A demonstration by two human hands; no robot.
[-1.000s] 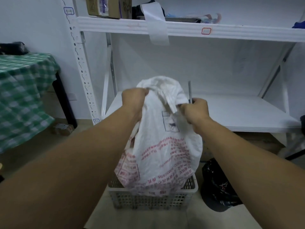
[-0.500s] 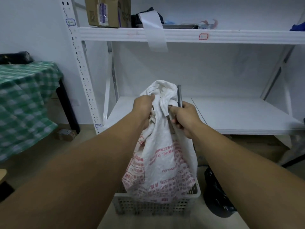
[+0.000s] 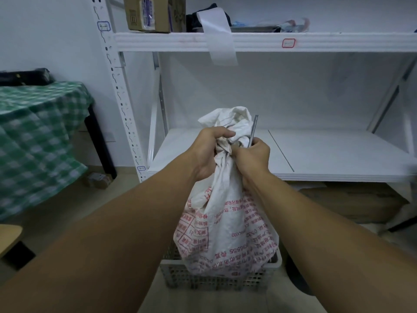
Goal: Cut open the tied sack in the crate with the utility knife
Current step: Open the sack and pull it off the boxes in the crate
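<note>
A white woven sack (image 3: 228,231) with red print stands upright in a pale perforated plastic crate (image 3: 203,280) on the floor. Its neck is bunched and knotted at the top. My left hand (image 3: 208,150) grips the neck from the left, fingers wrapped over the knot. My right hand (image 3: 252,155) is closed on the utility knife (image 3: 253,129), whose thin grey end sticks straight up beside the sack's loose top. The right hand presses against the knot from the right; the knife's lower end is hidden in my fist.
A white metal shelving unit (image 3: 293,154) stands right behind the crate, its lower shelf bare. A cardboard box (image 3: 146,14) sits on the upper shelf. A table with a green checked cloth (image 3: 33,132) is at left. A black bag (image 3: 295,276) lies right of the crate.
Both hands have closed in together on the sack's neck, bunching the spread top into a tight knot. The knife stays upright in my right hand, now right against the sack.
</note>
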